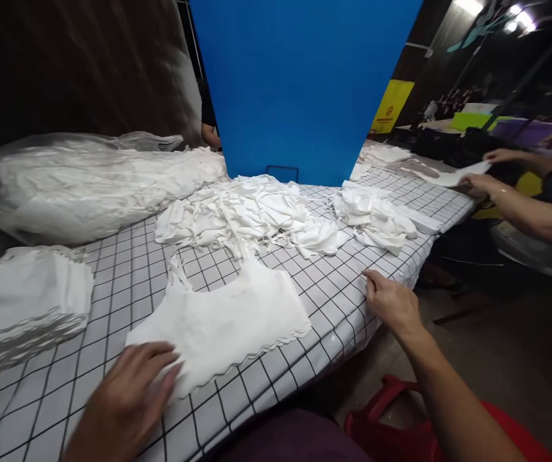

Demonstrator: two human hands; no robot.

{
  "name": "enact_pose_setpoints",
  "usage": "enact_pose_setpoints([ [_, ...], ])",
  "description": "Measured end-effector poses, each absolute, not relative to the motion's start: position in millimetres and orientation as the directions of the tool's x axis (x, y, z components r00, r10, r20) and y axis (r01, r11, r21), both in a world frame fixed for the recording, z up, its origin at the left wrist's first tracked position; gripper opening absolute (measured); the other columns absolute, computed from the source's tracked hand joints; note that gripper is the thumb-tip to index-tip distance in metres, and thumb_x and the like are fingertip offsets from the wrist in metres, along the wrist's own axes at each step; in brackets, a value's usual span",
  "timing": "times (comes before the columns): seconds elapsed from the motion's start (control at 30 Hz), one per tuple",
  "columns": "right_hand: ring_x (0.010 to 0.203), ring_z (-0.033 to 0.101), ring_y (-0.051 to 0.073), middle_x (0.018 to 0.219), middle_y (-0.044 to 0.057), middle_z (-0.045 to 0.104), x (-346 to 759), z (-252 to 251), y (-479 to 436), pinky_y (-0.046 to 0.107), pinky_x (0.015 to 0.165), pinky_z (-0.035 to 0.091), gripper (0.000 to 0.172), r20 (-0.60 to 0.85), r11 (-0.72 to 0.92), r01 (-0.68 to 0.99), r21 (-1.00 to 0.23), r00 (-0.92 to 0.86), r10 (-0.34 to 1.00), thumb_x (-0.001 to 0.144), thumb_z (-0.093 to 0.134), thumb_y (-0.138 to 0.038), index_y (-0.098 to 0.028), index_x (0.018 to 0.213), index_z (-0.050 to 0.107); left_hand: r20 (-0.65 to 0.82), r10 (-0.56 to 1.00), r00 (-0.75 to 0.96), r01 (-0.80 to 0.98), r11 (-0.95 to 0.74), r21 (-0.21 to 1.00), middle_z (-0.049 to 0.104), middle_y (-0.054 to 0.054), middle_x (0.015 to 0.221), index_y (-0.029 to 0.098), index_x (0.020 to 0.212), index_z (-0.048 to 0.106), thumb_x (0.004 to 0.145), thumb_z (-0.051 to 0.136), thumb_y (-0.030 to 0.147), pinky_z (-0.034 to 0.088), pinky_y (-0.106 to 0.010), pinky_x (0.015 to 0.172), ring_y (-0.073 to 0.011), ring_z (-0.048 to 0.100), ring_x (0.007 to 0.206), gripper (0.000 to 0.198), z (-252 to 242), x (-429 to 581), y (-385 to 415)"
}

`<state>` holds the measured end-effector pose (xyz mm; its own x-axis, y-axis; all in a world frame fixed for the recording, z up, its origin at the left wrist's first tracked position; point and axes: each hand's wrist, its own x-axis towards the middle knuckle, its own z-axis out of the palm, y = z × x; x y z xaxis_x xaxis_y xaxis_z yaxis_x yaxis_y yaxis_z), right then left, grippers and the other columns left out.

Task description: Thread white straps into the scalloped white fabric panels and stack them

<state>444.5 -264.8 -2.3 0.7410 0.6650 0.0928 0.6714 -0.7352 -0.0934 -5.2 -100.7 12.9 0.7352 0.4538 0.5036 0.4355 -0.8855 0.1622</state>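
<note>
Left hand [124, 401] is lying flat and open on the white garment piece [222, 321]; right hand [391, 301] is resting empty just beside it on the desk [333, 289]. A folded stack [20, 301] is sitting left of the piece, a loose pile [247, 215] waiting behind it.

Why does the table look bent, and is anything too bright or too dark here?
Head view: wide-lens distortion curves the checked tablecloth; ceiling lights glare at top right; the top-left background is nearly black; the white garment under the left hand stays sharp.
</note>
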Motion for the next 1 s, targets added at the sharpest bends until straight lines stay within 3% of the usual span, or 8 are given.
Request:
enact_pose_setpoints([
  [0.17,0.081,0.069,0.031,0.093,0.013,0.075,453,4,-263,0.038,0.067,0.046,0.043,-0.006,-0.744,0.665,-0.057,0.745,0.667,0.093,0.038,-0.034,-0.027,0.12,0.07,0.31,0.442,0.842,0.397,-0.896,0.198,0.066,-0.009,0.1,0.018,0.094,0.063,0.095,0.047,0.016,0.056,-0.036,0.076,-0.0225,0.062,0.093,0.016,29,94,-117],
  [0.3,0.081,0.069,0.033,0.093,0.014,0.075,464,1,-267,0.04,0.065,0.046,0.041,-0.027,-0.745,0.664,-0.063,0.745,0.666,0.09,0.041,-0.032,-0.027,0.115,0.072,0.16,0.489,0.857,0.469,-0.871,0.149,0.063,-0.017,0.12,0.013,0.102,0.062,0.094,0.053,0.02,0.057,-0.041,0.085,-0.0288,0.062,0.107,0.014,26,146,-123],
  [0.5,0.086,0.069,0.036,0.094,0.012,0.075,465,5,-269,0.042,0.069,0.048,0.04,-0.072,-0.763,0.642,-0.08,0.76,0.646,0.09,0.041,-0.035,-0.029,0.118,0.069,0.154,0.49,0.858,0.486,-0.871,0.068,0.054,-0.019,0.141,0.01,0.123,0.057,0.096,0.052,0.03,0.051,-0.044,0.1,-0.0328,0.055,0.126,0.033,5,180,-121],
  [0.77,0.087,0.068,0.036,0.097,0.013,0.075,461,6,-260,0.044,0.072,0.047,0.042,-0.12,-0.759,0.649,-0.048,0.751,0.65,0.093,0.038,-0.04,-0.028,0.12,0.068,0.102,0.407,0.908,0.398,-0.912,0.097,0.041,-0.018,0.154,0.011,0.14,0.049,0.099,0.047,0.042,0.041,-0.048,0.112,-0.0354,0.033,0.146,0.051,-10,188,-116],
  [0.83,0.084,0.068,0.035,0.095,0.013,0.074,450,5,-258,0.044,0.07,0.047,0.045,-0.042,-0.744,0.664,-0.073,0.743,0.668,0.095,0.037,-0.045,-0.027,0.123,0.067,0.116,0.402,0.908,0.39,-0.914,0.114,0.038,-0.018,0.156,0.011,0.141,0.048,0.099,0.046,0.045,0.039,-0.048,0.113,-0.0352,0.031,0.147,0.054,-12,192,-118],
  [0.9,0.085,0.067,0.032,0.097,0.013,0.074,429,4,-254,0.043,0.073,0.048,0.049,0.132,-0.606,0.78,-0.154,0.624,0.77,0.097,0.035,-0.048,-0.024,0.128,0.064,0.122,0.391,0.912,0.375,-0.917,0.137,0.039,-0.016,0.156,0.011,0.141,0.048,0.099,0.044,0.046,0.039,-0.048,0.114,-0.0347,0.031,0.147,0.054,-11,192,-119],
  [1.0,0.105,0.064,0.03,0.113,0.014,0.071,381,-1,-242,0.044,0.089,0.047,0.049,0.342,-0.182,0.963,-0.201,0.243,0.908,0.1,0.036,-0.043,-0.019,0.136,0.058,0.151,0.369,0.917,0.343,-0.923,0.174,0.042,-0.014,0.154,0.012,0.139,0.051,0.101,0.042,0.041,0.037,-0.046,0.117,-0.0325,0.033,0.146,0.049,-3,180,-116],
])
